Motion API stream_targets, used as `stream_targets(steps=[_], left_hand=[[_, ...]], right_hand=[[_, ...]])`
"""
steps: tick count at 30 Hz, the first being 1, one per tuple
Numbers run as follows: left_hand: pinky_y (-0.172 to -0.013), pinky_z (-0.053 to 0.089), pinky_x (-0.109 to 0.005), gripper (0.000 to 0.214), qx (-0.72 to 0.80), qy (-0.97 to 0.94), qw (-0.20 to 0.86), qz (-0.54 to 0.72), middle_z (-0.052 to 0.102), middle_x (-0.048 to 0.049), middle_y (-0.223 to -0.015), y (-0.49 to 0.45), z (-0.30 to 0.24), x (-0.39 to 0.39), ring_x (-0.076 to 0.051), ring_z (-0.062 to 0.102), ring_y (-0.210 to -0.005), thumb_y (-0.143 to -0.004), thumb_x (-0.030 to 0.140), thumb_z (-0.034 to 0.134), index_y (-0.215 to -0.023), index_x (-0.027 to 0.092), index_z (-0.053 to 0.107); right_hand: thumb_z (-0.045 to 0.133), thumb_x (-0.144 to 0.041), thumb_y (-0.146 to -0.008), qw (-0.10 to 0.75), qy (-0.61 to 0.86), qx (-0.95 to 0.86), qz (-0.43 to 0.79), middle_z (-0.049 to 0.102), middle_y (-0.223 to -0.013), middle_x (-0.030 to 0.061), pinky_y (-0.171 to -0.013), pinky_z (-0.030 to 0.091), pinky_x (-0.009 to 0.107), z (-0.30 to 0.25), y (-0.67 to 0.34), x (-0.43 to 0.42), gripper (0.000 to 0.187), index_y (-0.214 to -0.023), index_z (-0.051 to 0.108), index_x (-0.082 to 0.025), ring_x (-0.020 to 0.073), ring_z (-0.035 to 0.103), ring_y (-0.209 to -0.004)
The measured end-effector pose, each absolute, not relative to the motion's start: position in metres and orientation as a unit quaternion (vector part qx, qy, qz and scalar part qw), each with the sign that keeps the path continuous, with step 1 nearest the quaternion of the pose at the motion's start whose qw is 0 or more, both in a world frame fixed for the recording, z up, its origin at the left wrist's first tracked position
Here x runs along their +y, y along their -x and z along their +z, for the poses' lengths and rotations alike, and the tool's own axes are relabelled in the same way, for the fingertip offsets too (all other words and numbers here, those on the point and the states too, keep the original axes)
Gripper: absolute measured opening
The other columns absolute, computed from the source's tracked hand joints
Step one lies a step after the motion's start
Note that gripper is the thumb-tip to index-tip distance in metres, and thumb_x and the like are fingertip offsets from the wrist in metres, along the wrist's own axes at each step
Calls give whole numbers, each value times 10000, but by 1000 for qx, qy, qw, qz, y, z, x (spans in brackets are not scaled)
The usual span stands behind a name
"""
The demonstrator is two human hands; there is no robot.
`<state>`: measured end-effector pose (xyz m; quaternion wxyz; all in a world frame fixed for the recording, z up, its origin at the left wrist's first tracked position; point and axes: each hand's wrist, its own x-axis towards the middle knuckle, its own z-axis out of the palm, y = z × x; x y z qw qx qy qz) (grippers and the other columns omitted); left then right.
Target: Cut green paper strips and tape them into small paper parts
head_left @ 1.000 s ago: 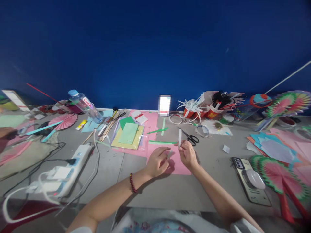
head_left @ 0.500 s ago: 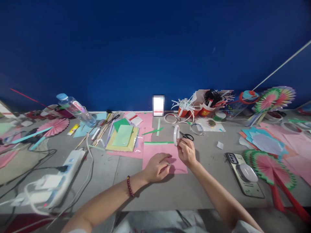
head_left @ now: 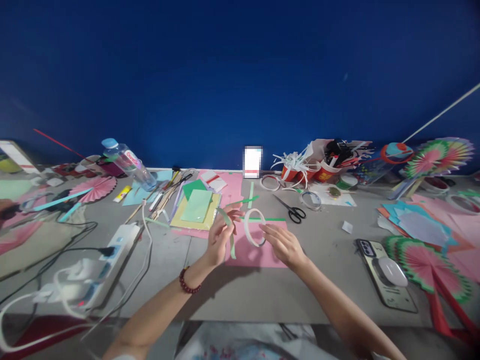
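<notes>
Left hand (head_left: 221, 239): thumb and fingers nearly closed on pale green strip (head_left: 232, 245), curled just left of white ring (head_left: 247, 230). Ring is upright over pink sheet (head_left: 250, 256). Right hand (head_left: 284, 246): fingers bunched at ring's right edge, seemingly pinching it; thumb hidden. Risk: thin strip may twist; ring may tip if hold is loose. Containers: far left, clear bottle (head_left: 129, 164), contents unclear; far right, red cup (head_left: 288, 174) stuffed with white strips (head_left: 294, 161), second red cup (head_left: 324, 173) with black and reddish items (head_left: 339, 150).

Both forearms (head_left: 161, 310) reach forward, left fingers (head_left: 234, 212) raised and parted, right fingers (head_left: 273, 234) angled inward.
</notes>
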<state>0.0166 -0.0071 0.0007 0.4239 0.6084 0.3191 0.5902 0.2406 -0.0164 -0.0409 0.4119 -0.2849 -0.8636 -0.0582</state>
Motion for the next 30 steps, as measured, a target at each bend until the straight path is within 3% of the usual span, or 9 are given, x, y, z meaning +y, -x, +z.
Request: stream_targets(steps=[7, 13, 19, 22, 27, 30], left_hand=[[-865, 504, -396, 290, 332, -654, 381, 562, 660, -88, -1170, -15, 0, -6, -224, 605, -1047, -940, 301, 467, -695, 186, 570], [-865, 506, -422, 336, 355, -673, 319, 565, 679, -99, -1111, -11, 1, -3, -242, 600, -1060, -938, 355, 459, -674, 191, 585], [-946, 482, -425, 313, 358, -623, 409, 563, 664, -97, -1150, -17, 4, 1, -248, 591, -1119, -932, 337, 484, -682, 182, 588], [-959, 481, -418, 304, 358, -602, 456, 550, 670, -98, -1127, -24, 14, 7, -247, 598, -1114, -917, 348, 513, -674, 177, 583], [-837, 515, -367, 305, 348, -645, 505, 456, 710, -78, -904, -33, 41, 19, -207, 653, -901, -914, 374, 510, -699, 174, 592], [-743, 529, -326, 312, 327, -659, 524, 429, 698, -66, -836, -39, 59, 24, -170, 645, -766, -910, 385, 514, -696, 173, 596]], right_hand=[[402, -12, -904, 396, 310, -864, -14, 671, -1215, 126, -892, 572, 385, -41, -240, -14, 373, -1171, 563, -216, 210, 621, -1149], [407, -37, -900, 369, 337, -866, -23, 701, -1144, 100, -846, 563, 378, -44, -238, -10, 373, -1177, 556, -235, 210, 654, -1051], [478, -115, -899, 377, 413, -829, 5, 723, -946, 74, -834, 515, 391, -39, -234, -9, 254, -1076, 614, -234, 230, 641, -972], [516, -181, -888, 394, 448, -795, 107, 695, -933, 83, -832, 517, 391, -39, -231, -11, 211, -1077, 594, -233, 230, 644, -944], [556, -236, -851, 498, 424, -618, 436, 668, -928, 38, -783, 546, 387, -33, -222, -10, 641, -1388, 208, -275, 188, 670, -832], [588, -230, -797, 495, 345, -498, 623, 663, -999, 45, -753, 551, 397, -17, -218, -6, 663, -1360, 245, -293, 168, 666, -732]])
